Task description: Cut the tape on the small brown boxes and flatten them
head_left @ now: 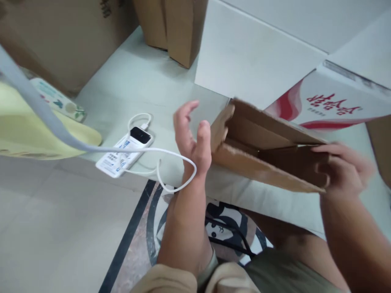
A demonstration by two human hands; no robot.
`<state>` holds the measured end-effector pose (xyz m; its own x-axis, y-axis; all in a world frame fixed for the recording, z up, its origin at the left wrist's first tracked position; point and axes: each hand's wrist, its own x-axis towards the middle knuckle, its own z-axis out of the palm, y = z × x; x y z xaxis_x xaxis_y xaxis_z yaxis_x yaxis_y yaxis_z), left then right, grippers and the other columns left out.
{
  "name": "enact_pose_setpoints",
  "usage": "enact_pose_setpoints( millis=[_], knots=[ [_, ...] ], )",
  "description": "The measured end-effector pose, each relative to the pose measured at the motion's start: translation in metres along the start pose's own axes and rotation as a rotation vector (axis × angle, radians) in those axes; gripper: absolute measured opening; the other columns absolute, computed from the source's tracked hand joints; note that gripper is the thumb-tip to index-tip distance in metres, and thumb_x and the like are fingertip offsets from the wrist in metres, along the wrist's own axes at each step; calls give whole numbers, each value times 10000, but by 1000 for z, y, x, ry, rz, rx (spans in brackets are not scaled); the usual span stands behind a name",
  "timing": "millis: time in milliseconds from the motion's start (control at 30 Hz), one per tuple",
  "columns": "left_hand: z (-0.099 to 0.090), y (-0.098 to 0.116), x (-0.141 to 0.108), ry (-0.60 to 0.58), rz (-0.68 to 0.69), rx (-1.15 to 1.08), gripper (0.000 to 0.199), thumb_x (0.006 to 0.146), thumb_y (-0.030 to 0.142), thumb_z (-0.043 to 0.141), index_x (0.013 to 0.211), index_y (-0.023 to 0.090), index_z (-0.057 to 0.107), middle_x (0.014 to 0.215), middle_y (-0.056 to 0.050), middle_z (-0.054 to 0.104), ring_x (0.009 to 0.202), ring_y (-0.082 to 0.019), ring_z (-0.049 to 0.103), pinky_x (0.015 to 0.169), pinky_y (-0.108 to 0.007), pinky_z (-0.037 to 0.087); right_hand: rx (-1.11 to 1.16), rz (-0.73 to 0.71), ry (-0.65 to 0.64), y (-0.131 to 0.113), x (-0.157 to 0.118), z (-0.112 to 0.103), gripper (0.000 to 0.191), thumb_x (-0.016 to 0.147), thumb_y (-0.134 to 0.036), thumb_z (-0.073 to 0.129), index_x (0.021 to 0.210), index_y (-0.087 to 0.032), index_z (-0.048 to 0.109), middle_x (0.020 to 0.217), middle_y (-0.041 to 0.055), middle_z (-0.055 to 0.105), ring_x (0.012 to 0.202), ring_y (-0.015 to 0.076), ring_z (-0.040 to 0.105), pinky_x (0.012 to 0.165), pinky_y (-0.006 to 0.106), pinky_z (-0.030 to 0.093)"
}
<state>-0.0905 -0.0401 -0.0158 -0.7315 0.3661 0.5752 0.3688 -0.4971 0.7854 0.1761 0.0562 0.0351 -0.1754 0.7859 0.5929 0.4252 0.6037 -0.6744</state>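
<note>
An open brown cardboard box lies tilted at the right of centre, its opening towards me. My right hand grips the flap at its right end, slightly blurred by motion. Just left of the box, my left hand is raised with thumb and fingers apart, holding nothing. A white power bank with a dark display lies on the pale surface to the left. From it a white cable loops across in front of my left wrist.
White boxes and a red-and-white printed box stand behind the open box. Larger brown cartons are at the back. At the left are a yellow item and a floral-patterned pack. A patterned mat lies below.
</note>
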Motion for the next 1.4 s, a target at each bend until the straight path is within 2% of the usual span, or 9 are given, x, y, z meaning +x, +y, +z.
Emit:
enact_pose_setpoints(
  millis=[100,267,467,533,633,800,967,1133,1400],
  knots=[
    [25,2,-10,-394,-110,-248,334,1020,503,504,1114,242,689,1168,-51,699,1149,-207,645,1001,-353,500,29,-38,152,27,-36,-36,283,717,-538,635,862,-405,838,827,98,649,926,358,632,903,667,448],
    [66,7,-35,-697,-489,-375,404,887,531,701,1175,248,675,1093,-39,717,989,-204,693,867,-309,567,270,56,-37,53,-62,-56,351,846,-540,643,1157,-446,777,1278,56,701,1254,339,631,1147,623,411],
    [98,-1,-46,-692,-627,-397,429,723,235,857,1122,294,710,1008,13,711,858,-141,671,759,-246,556,469,312,-49,70,-73,-57,243,872,-353,710,1113,-369,741,1357,-2,699,1279,268,645,1120,499,506],
    [104,-2,-48,-645,-587,-411,395,697,196,873,1047,311,731,994,19,721,896,-146,677,804,-260,558,524,341,1,76,-76,-54,128,874,-392,710,981,-321,709,1372,-10,679,1279,272,647,1095,511,533],
    [112,-3,-53,-568,-514,-428,264,659,255,921,845,267,734,948,0,715,955,-171,688,887,-298,549,560,370,11,80,-81,-55,263,935,-520,586,935,-281,696,1446,12,614,1380,298,569,1171,556,477],
    [120,-7,-62,-464,-503,-411,314,598,335,916,610,184,641,830,-24,672,818,-177,670,827,-329,526,534,211,95,76,-93,-70,693,925,-810,238,993,-322,726,1552,-56,483,1520,324,401,1288,594,313],
    [120,-6,-73,-398,-413,-370,123,657,251,666,589,172,600,808,-69,627,873,-213,621,866,-394,505,449,187,135,72,-101,-77,606,795,-854,559,1170,-378,556,1479,2,544,1495,322,443,1250,608,368],
    [109,2,-78,-582,-376,-320,262,773,444,583,690,196,590,944,-76,591,983,-246,582,969,-452,467,401,229,91,71,-97,-74,509,913,-628,601,1341,-387,470,1466,32,595,1461,274,492,1247,567,390],
    [92,5,-70,-795,-236,-106,238,752,518,723,725,282,730,1173,-55,609,1212,-303,530,1139,-483,377,223,196,23,65,-89,-80,325,991,-525,483,1008,-313,729,1348,11,695,1490,334,464,1255,677,321]
  ],
)
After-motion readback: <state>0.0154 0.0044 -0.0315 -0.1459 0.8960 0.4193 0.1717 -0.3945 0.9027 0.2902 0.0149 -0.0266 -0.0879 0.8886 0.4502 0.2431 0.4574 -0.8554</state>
